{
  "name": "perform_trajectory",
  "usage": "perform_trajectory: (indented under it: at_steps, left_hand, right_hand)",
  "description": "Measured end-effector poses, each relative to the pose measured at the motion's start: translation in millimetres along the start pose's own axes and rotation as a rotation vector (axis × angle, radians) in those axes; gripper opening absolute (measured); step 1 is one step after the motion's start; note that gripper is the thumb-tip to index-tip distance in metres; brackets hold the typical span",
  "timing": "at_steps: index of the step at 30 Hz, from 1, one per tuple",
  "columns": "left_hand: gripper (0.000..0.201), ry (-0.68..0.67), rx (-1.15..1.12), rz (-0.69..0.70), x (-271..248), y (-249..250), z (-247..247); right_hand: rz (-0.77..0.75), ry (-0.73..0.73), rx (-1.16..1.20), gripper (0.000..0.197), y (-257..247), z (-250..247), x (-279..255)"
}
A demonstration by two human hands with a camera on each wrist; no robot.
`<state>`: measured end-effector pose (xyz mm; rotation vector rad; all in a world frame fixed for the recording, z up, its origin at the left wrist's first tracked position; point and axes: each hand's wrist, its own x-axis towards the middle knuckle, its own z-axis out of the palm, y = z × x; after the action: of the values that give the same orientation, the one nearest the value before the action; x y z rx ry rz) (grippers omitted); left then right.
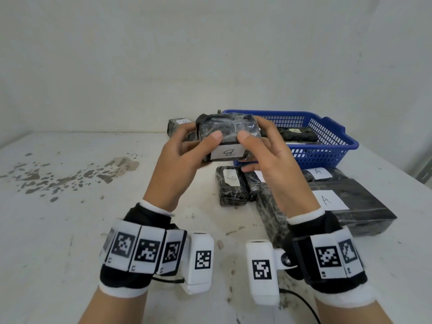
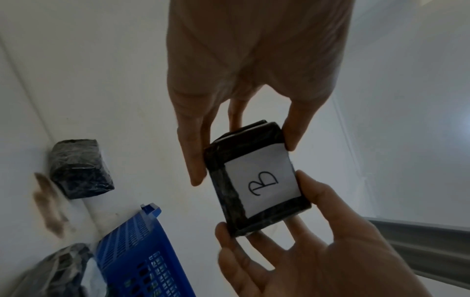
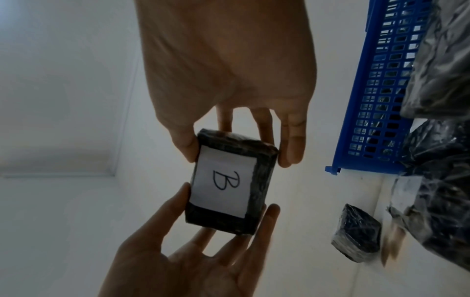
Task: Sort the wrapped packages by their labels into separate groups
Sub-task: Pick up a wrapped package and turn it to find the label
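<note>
Aloft, both hands' fingers pinch the B-labelled package.

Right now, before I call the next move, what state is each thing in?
B package: lifted off the table, label toward the camera.
Left hand: grips the B package's left end.
Right hand: grips its right end.
Blue basket: upright on the table, wrapped packages inside.
Large A package: flat on the table, label up.
Far package: on the table beside the basket, label unreadable.
</note>
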<state>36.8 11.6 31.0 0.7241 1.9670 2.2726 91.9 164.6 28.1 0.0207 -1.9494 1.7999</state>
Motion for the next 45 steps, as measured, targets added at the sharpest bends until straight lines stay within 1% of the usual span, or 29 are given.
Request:
perform_trajectory:
  at_steps: [3,6,9,11,14,18,21,23,26,28,30,31,34,37,38,40,43,45]
  left_hand:
    - [0.051,-0.021,0.02,0.02,-0.2,-0.5,0.0]
    - [0.043,-0.019,0.007,0.067,-1.3,1.0,1.4]
    - [0.043,-0.012,0.01,0.076,-1.7,0.8,2.4]
    - [0.038,-0.013,0.016,0.083,-1.3,0.9,2.1]
    - [0.042,-0.01,0.022,0.112,-1.4,1.2,0.9]
    - [0.037,-0.01,0.037,0.123,-1.0,1.3,0.0]
    - [0.034,-0.019,0.05,0.122,-1.3,2.0,-0.4]
    - [0.037,-0.03,0.062,0.109,-1.6,1.3,-0.5]
    - [0.037,-0.061,0.081,0.095,-2.4,0.9,-2.2]
    - [0.05,-0.071,0.075,0.071,-2.5,1.0,-2.7]
    - [0.068,-0.05,0.027,0.032,-1.9,0.6,-2.3]
    - [0.072,-0.034,0.005,0.029,-1.0,0.0,-2.2]
    - [0.07,-0.008,-0.037,0.055,0.6,-0.5,-2.7]
    - [0.061,-0.046,-0.061,0.058,1.2,-0.9,-4.4]
    - [0.058,-0.059,-0.052,0.061,0.9,-0.9,-4.4]
    - [0.051,-0.061,-0.013,0.076,0.3,-0.9,-4.0]
    - [0.047,-0.04,0.046,0.087,-0.9,-0.3,-3.8]
    - [0.044,-0.052,0.063,0.08,-2.4,1.1,-2.5]
  right_hand:
    - [-0.009,-0.021,-0.039,0.038,0.3,-1.3,-1.0]
    - [-0.017,-0.026,-0.025,0.042,1.8,-0.2,-0.9]
    - [-0.03,-0.026,-0.047,0.049,6.6,0.0,0.5]
    - [-0.04,-0.031,-0.074,0.052,7.7,0.8,0.2]
    - [-0.028,-0.047,-0.072,0.059,5.5,0.8,-1.2]
    - [-0.048,-0.054,-0.052,0.045,1.9,-1.3,-1.4]
    - [-0.054,-0.05,-0.022,0.026,2.0,-1.7,-1.8]
    - [-0.059,-0.051,-0.019,0.015,2.9,-1.4,-1.9]
    - [-0.056,-0.044,-0.03,0.011,3.4,-1.4,-1.5]
    - [-0.052,-0.061,-0.025,0.006,2.2,-3.0,-2.3]
    - [-0.051,-0.075,-0.012,0.012,-0.5,-4.3,-4.0]
    - [-0.052,-0.078,-0.002,0.019,-1.3,-4.0,-4.5]
    - [-0.048,-0.083,0.054,0.046,-2.0,-1.2,-5.3]
    - [-0.029,-0.064,0.053,0.061,-0.9,-0.1,-4.9]
    - [-0.03,-0.057,0.05,0.063,-0.7,-0.9,-4.8]
    - [-0.035,-0.045,0.048,0.06,-1.1,-2.6,-4.8]
    - [-0.041,-0.056,-0.009,0.056,-1.8,-2.9,-6.3]
    - [-0.025,-0.071,-0.003,0.055,-2.9,-2.9,-7.5]
